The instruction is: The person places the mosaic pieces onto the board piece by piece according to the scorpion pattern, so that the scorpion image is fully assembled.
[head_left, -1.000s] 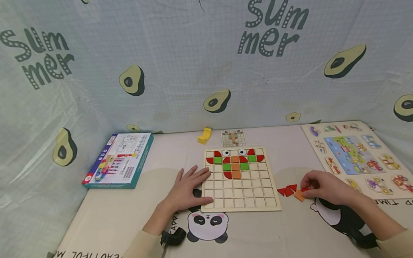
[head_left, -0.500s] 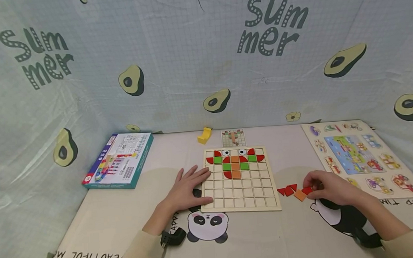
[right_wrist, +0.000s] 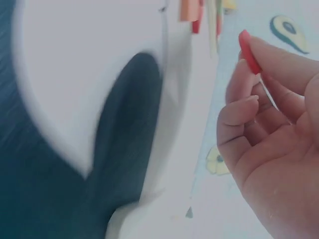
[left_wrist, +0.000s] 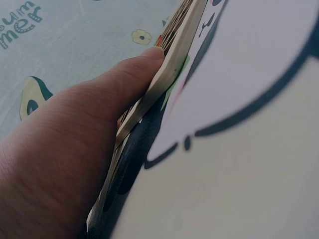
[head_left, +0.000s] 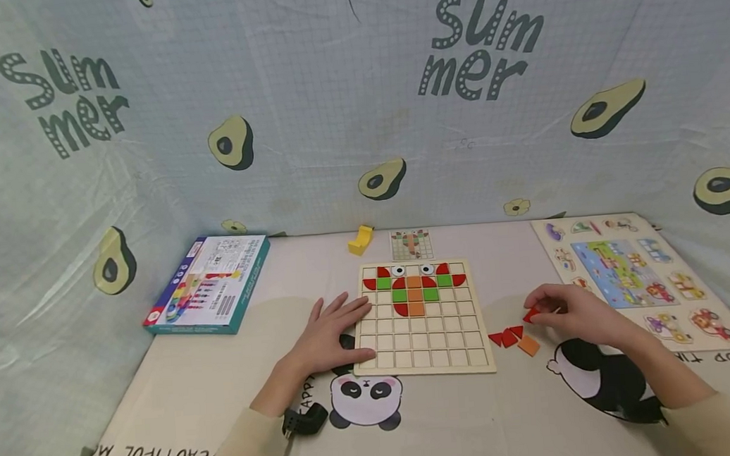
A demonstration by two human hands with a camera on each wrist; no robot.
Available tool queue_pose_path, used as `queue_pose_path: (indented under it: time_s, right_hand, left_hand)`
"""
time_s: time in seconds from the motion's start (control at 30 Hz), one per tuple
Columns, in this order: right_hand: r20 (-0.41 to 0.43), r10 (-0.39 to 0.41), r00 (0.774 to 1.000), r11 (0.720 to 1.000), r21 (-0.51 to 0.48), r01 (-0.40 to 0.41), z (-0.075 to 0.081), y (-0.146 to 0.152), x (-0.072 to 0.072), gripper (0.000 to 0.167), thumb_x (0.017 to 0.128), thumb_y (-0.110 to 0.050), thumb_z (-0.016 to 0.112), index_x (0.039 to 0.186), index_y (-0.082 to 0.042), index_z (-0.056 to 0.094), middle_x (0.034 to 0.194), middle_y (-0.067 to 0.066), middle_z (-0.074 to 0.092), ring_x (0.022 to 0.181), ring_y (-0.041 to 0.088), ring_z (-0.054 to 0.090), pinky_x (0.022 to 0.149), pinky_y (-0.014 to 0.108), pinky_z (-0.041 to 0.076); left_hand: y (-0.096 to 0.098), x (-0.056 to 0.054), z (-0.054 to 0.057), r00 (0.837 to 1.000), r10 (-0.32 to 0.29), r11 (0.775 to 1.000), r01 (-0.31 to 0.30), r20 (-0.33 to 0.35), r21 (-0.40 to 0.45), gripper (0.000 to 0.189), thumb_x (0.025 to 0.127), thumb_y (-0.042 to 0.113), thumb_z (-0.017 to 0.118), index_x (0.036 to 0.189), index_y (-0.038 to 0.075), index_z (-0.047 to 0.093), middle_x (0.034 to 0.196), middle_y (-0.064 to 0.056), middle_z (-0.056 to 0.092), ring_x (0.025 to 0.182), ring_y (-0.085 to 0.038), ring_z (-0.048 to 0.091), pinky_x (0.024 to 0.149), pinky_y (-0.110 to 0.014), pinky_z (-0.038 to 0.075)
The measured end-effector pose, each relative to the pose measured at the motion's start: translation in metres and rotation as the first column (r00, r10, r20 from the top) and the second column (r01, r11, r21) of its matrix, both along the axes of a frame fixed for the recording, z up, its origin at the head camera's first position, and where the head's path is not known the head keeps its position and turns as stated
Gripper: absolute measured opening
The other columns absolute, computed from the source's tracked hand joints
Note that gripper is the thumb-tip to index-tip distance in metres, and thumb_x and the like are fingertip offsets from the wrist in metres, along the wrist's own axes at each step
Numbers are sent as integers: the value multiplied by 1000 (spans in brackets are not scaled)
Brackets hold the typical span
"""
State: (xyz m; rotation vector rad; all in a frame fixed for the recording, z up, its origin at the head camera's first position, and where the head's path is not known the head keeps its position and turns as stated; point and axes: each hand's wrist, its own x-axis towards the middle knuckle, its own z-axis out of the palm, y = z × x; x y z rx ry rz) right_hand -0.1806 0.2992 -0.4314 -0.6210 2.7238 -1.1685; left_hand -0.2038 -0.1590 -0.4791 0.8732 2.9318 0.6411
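Note:
My left hand (head_left: 331,336) lies with its fingers spread on the left edge of a wooden grid board (head_left: 436,339). In the left wrist view the thumb (left_wrist: 134,72) rests on the board's rim. Red, green and orange pieces, plus two eye tiles, fill cells in the board's upper rows. To the right of the board, my right hand (head_left: 577,315) pinches a small red piece (right_wrist: 249,52) between thumb and fingers. Below it on the table lie several red triangles (head_left: 509,336) and an orange square (head_left: 529,346).
Behind the board lies a small pattern card (head_left: 411,244), with a yellow block (head_left: 361,240) to its left. A flat boxed toy (head_left: 210,285) is at the left. On the right a wooden picture puzzle (head_left: 622,273) lies beyond the right hand.
My right hand has picked up a red piece from beside the orange square and moved it up, away from the other pieces. The left hand has stayed on the board.

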Motion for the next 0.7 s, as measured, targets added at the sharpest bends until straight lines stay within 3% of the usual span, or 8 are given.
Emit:
queue_pose_path:
  time_s: [0.33,0.7]
  right_hand:
    - [49,38,998,989,-147,-31,3,-35,-15,19,92,-10,75,107,-1,67,93,4,69,82,24,63,70,26,54]
    - [62,49,997,982,-186,-37,6,-69,-32,20,93,-12,74,107,0,69,95,6,66,88,27,59,73,25,52]
  left_hand:
    - [0,0,1,1000,0,1000,0,10,-8,88,83,68,67,155,22,45,161,5,37,153,-27,15,118,-60,0]
    - [0,0,1,1000,5,1000,-5,16,-13,89,83,69,66,155,22,44,161,5,36,153,-27,15,118,-59,-1]
